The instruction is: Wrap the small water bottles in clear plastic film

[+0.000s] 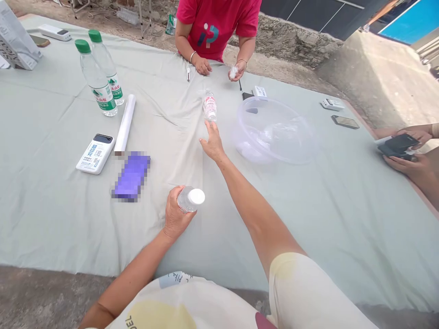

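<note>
My left hand (174, 215) is wrapped round a clear plastic bottle (186, 200) with a white cap, which stands near the front of the cloth-covered table. My right hand (213, 143) stretches forward with its fingers extended and nothing in its grip. Just beyond those fingertips is a second clear bottle (209, 104) with a pink and white label; whether fingers touch it I cannot tell. Right of my right hand sits a translucent plastic basin (274, 157) with clear plastic material inside.
Two green-capped water bottles (103, 93), a white roll (125, 123), a white power bank (95, 154) and a blurred purple object (132, 177) lie to the left. Across the table, a person in a red shirt (217, 27) holds crumpled clear plastic (233, 72). Another person's hands (406, 160) hold a dark object at right.
</note>
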The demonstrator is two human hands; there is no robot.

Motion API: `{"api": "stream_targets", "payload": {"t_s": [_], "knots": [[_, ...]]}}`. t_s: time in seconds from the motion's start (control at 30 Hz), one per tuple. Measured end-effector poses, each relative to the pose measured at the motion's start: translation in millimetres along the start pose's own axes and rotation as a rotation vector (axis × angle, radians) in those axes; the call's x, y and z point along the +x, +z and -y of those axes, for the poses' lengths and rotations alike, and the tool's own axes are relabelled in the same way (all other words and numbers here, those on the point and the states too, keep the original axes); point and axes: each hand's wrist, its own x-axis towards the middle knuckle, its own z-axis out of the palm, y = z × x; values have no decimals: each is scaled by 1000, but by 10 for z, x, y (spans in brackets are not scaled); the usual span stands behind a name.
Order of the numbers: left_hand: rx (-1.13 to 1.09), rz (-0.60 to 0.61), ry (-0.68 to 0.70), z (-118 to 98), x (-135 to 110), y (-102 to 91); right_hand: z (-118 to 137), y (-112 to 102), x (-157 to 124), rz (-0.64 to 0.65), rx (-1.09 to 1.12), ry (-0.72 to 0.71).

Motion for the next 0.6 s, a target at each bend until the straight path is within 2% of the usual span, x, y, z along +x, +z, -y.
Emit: {"api": "stream_targets", "payload": {"t_s": [0.07,0.17,0.27,0.3,0.33,0.4,0.47,0.53,0.6], "knots": [[26,-4,4,-8,1,-1,72,-138,-200,-54,31,-70],[45,-16,16,-23,6,-6,23,-564,-363,-216,37,-111],[48,-32,36,-25,17,-14,-279,-1130,-259,-394,-81,-12],[48,-36,38,-25,19,-16,-424,-1309,-188,-412,-143,59],[47,-39,37,-24,20,-19,-577,-1467,-114,-392,-198,155],[37,-36,24,-31,18,-23,-863,-1705,9,-254,-229,386],[22,-26,2,-50,9,-29,-1067,-1825,76,-121,-193,507],[11,-12,-26,-78,-5,-41,-1169,-1850,91,-67,-152,504],[9,9,-52,-106,-22,-62,-1207,-1824,83,-140,-188,415]]}}
